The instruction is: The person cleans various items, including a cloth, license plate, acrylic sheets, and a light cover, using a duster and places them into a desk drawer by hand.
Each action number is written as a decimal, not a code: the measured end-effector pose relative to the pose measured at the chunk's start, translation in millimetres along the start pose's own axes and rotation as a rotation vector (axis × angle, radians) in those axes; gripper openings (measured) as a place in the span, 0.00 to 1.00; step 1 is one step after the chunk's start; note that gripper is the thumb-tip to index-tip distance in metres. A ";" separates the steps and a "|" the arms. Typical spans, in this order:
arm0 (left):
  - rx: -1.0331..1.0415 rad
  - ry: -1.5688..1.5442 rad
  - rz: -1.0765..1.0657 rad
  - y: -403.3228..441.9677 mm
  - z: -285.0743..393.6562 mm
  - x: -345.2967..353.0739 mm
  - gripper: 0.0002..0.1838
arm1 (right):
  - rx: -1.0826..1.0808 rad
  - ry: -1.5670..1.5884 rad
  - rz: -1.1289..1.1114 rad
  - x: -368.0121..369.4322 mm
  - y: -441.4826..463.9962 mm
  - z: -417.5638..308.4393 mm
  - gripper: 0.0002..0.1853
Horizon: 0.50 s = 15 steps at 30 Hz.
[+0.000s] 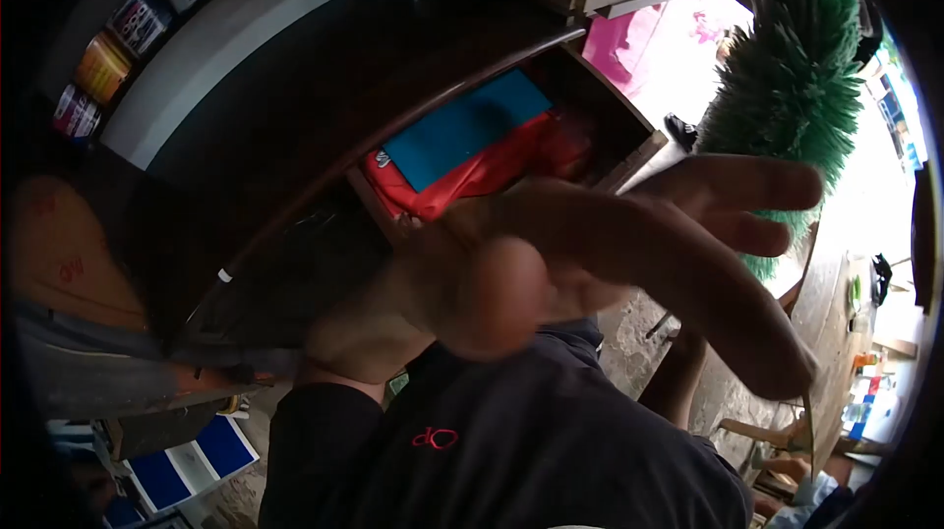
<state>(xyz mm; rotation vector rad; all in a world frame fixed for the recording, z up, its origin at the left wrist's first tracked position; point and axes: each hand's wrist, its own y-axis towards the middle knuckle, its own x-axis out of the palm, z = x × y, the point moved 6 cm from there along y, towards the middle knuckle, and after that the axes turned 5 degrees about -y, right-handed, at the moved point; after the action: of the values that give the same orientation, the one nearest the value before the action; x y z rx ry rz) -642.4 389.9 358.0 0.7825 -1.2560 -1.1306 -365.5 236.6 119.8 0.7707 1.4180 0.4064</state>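
My left hand [580, 254] is raised close to the camera, blurred, with its thumb and index finger stretched apart. Nothing shows in its grip. Behind it, a pulled-out drawer [639, 157] holds a flat blue rectangular item [467, 131] lying on red fabric [462, 180]. Part of my right forearm [677, 382] appears beside my dark shirt, but the right hand itself is hidden behind the left. A bushy green duster [787, 77] stands out at the upper right, and whatever supports it cannot be seen.
A dark desk top [295, 87] spans the upper left, with packets [103, 67] along its far side. At lower left lies a blue and white item [192, 460]. A wooden bench or table [826, 303] stands at right. Pink material [624, 42] is beyond the drawer.
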 end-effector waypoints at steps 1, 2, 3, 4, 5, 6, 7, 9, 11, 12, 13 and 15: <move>0.469 0.066 0.120 -9.9 11.7 7.1 0.30 | -0.013 0.019 0.009 -0.1 -1.7 0.7 0.14; 0.940 0.120 0.230 -31.2 18.0 15.9 0.31 | -0.021 0.033 0.020 -3.2 1.7 -3.5 0.14; 0.941 0.128 0.218 -31.2 16.7 18.6 0.31 | -0.027 0.041 0.030 -2.8 0.0 -2.1 0.14; 0.960 0.125 0.222 -33.0 15.3 21.0 0.30 | -0.029 0.044 0.037 -3.6 1.0 -3.1 0.13; 0.978 0.117 0.231 -35.3 13.1 23.4 0.30 | -0.029 0.043 0.040 -3.7 1.6 -3.4 0.13; 0.999 0.104 0.242 -35.9 9.3 27.8 0.30 | -0.030 0.035 0.043 -3.6 2.2 -3.9 0.13; 1.018 0.093 0.260 -38.5 5.8 30.0 0.30 | -0.030 0.028 0.040 -3.1 2.7 -4.3 0.12; 1.077 0.059 0.269 -37.7 -2.7 30.3 0.30 | -0.045 0.006 0.064 -3.7 2.7 -5.7 0.12; 1.126 0.029 0.283 -37.7 -8.8 30.6 0.30 | -0.053 -0.010 0.081 -4.1 2.8 -6.7 0.11; 1.149 0.015 0.289 -37.1 -11.5 29.8 0.30 | -0.057 -0.016 0.090 -4.4 2.9 -7.2 0.11; 1.169 0.005 0.293 -38.3 -12.6 29.2 0.29 | -0.058 -0.017 0.098 -5.2 3.5 -8.0 0.11; 1.218 -0.007 0.302 -42.0 -13.3 28.0 0.29 | -0.073 -0.015 0.112 -7.0 4.3 -10.7 0.10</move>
<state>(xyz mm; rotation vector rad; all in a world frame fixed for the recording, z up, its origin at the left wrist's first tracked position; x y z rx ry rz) -640.2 349.2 325.3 1.3809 -1.9742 -0.0067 -376.1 237.3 128.1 0.7949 1.3424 0.5347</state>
